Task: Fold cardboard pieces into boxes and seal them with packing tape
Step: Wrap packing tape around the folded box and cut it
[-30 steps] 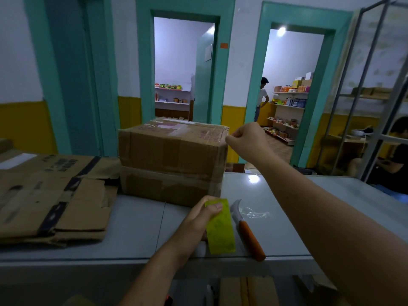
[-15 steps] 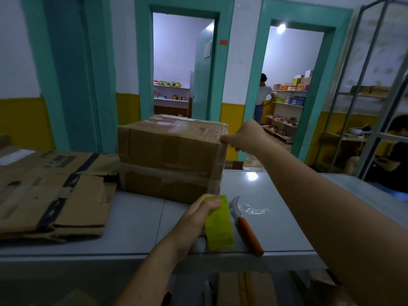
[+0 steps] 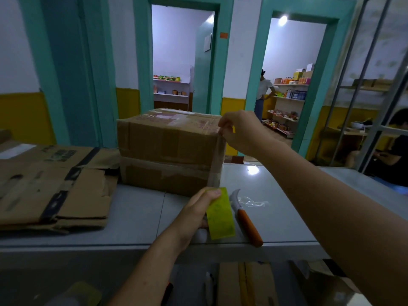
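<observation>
A closed brown cardboard box stands on the grey table, with old tape marks on its top and sides. A strip of clear packing tape runs down its right front corner. My right hand pinches the upper end of that tape at the box's top right corner. My left hand grips the tape roll with its yellow-green core just below the box's near right corner, low over the table.
A stack of flattened cardboard lies on the table's left. A curved knife with an orange handle lies right of the tape roll, beside a scrap of clear tape. More cardboard sits under the table. A person sits behind a metal rack at the right.
My right hand has moved left from beside the box onto its top right corner, bringing the tape end with it. My left hand has stayed at the roll.
</observation>
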Tool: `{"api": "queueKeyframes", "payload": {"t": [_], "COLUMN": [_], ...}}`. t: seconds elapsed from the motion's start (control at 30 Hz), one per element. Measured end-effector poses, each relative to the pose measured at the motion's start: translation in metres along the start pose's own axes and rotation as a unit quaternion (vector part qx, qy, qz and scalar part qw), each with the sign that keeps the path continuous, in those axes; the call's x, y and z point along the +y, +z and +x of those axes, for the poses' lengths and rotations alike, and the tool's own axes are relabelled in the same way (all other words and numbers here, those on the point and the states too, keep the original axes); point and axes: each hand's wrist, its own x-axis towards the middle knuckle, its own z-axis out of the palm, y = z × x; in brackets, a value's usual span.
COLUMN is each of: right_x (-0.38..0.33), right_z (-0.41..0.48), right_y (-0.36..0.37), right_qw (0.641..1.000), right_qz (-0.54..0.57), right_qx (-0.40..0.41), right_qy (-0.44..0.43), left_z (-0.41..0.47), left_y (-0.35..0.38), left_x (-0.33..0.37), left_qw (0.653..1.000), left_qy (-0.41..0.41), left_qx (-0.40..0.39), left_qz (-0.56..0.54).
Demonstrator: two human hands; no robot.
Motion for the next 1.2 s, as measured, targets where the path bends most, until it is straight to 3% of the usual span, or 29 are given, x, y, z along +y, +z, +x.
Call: {"api": "queueKeyframes", "payload": {"t": [0.23,0.53,0.7,1.03,1.2], "right_x": [0.001,0.009,0.012,0.012,0.016], "right_z": [-0.014,-0.001,-0.001,0.006,0.014], "right_y": [0.003,0.009,0.010,0.009,0.012], "right_qw": [0.999,0.989,0.989,0.989,0.992], "right_qz": [0.009,0.030,0.027,-0.007,0.019], "right_qx": [-0.033,-0.139,-0.148,-0.128,-0.106], "right_qy": [-0.014,-0.028,-0.008,-0.079,-0.068], "left_z": [-0.001,0.000,0.002,0.009,0.012], "left_y": [-0.002,-0.005,-0.004,-0.005,-0.007], "left_x": [0.002,0.005,0.004,0.009,0.011], "left_qw": [1.000,1.000,0.999,0.997,0.996], "left_qy": [-0.013,-0.031,-0.047,-0.078,-0.088], "left_qx": [0.003,-0.002,-0.015,-0.005,-0.034], "left_qz": [0.002,0.002,0.013,0.016,-0.002]}}
